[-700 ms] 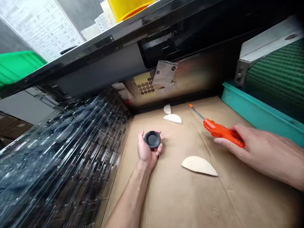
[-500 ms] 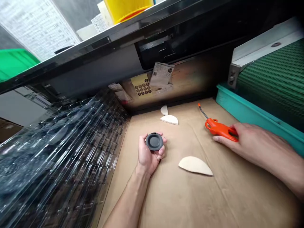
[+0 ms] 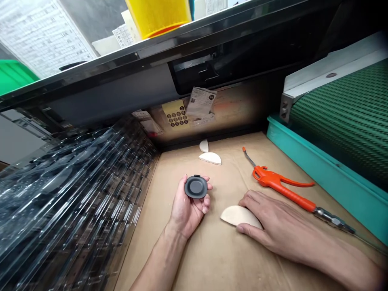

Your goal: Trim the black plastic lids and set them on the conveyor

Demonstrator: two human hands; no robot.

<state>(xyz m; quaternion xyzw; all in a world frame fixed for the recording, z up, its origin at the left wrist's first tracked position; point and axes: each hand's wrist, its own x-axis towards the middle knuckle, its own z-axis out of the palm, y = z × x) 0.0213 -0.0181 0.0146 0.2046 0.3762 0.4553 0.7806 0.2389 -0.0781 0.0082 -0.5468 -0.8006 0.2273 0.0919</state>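
Note:
My left hand (image 3: 188,206) holds a small round black disc (image 3: 196,186) upright between its fingertips, above the brown cardboard surface (image 3: 230,258). My right hand (image 3: 266,220) lies over a cream half-moon pad (image 3: 235,214), fingers curled round its right end. An orange air blow gun (image 3: 281,186) with a thin metal nozzle lies loose on the cardboard behind my right hand.
Two more cream half-moon pads (image 3: 209,157) lie near the back wall. A stack of clear plastic trays (image 3: 72,202) fills the left. A teal bin edge (image 3: 321,173) and green ribbed belt (image 3: 348,117) border the right. A black shelf (image 3: 151,60) overhangs, with paper labels (image 3: 188,111) beneath.
My right hand let go of the orange blow gun, which now lies on the cardboard, and moved left onto the nearest cream pad. My left hand kept hold of the black disc.

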